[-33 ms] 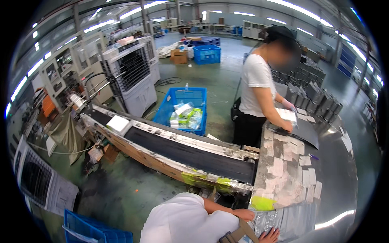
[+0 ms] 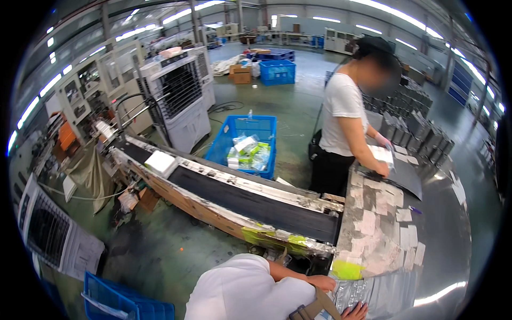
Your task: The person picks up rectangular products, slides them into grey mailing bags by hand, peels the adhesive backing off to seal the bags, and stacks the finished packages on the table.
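Grey, shiny, creased plastic sheeting (image 2: 392,288) lies flat on the smooth metal worktable (image 2: 445,250), just beside a bright yellow-green patch (image 2: 347,270). Left hand (image 2: 322,282): fingers bunched at its near edge; whether they grip cannot be told. Right hand (image 2: 356,311): fingers slightly spread, resting on it. Judged risk: sliding or wrinkling, caused by slick film and uneven pressure. Long axis apparently runs left to right, the far end pointing right.

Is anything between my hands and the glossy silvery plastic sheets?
Nothing visible: the bare left hand meets the glossy silvery plastic sheets at their left edge; the bare right hand lies on their near side.
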Demonstrator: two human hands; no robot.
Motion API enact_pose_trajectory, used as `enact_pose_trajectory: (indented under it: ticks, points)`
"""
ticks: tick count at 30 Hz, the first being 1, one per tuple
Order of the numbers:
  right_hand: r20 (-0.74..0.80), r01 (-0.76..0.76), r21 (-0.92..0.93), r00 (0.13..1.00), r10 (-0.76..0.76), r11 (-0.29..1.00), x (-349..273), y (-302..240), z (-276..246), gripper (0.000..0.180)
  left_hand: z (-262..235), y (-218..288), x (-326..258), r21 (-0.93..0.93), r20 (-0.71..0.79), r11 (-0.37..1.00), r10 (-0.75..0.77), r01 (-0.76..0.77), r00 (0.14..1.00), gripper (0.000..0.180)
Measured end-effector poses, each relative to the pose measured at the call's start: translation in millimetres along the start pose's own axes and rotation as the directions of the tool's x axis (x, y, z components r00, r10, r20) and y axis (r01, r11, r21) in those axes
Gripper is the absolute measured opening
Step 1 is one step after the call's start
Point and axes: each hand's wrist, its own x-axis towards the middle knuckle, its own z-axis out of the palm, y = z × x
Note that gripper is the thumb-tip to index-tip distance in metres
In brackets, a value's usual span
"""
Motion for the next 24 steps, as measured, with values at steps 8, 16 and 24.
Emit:
enact_pose_trajectory:
  ticks: [8,16,24]
  points:
    - [0.432,-0.17,0.016,0.89,0.147,0.985,72.9,-20.5,-73.0,0.042,-92.7,17.4,-85.2,0.108,-0.195,0.942,-0.292,0.316,0.936,0.023]
    - [-0.052,-0.113,0.071,0.992,0.116,0.991,63.8,-5.3,-24.1,0.042,-144.0,149.7,-195.1,-0.029,-0.33,0.85,-0.505,0.526,0.797,0.024]
    - [-0.294,0.023,-0.003,0.955,-0.023,1.0,51.5,26.2,23.6,0.041,-107.0,109.3,-219.9,-0.016,-0.358,0.878,-0.452,0.478,0.817,0.021]
